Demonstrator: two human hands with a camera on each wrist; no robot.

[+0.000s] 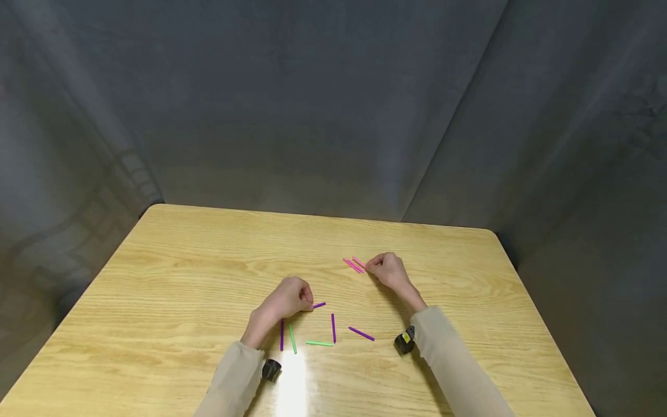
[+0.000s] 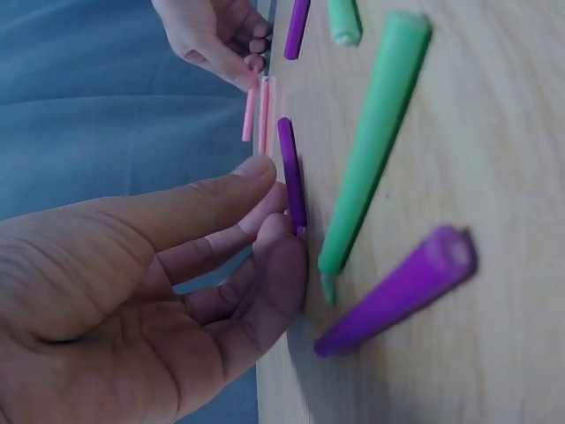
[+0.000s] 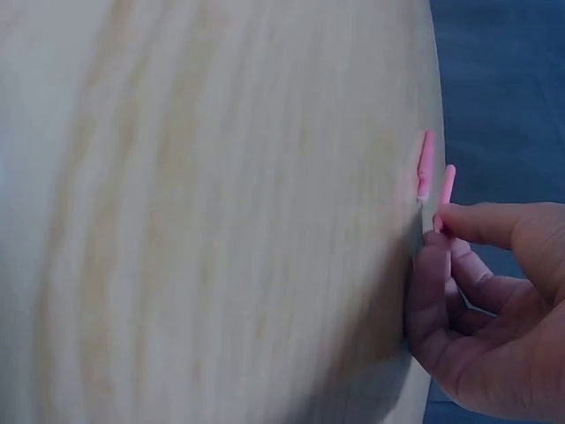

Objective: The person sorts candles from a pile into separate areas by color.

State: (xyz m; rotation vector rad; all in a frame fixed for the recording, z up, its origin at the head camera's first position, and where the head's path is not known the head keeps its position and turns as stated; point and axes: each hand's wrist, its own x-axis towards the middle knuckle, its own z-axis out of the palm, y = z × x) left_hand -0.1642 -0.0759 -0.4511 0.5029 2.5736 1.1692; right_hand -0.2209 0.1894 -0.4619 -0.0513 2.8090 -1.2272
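stick (image 3: 448,185) in r hand (image 1: 388,269), diag far-left

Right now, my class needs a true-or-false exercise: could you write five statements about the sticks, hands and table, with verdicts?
1. The right hand pinches a pink stick. True.
2. The two green sticks lie parallel. False: one green stick lies at a steep angle to the other.
3. Four purple sticks show in the head view. True.
4. The pink sticks lie between the green sticks. False: they lie farther back.
5. The table shows wood grain. True.
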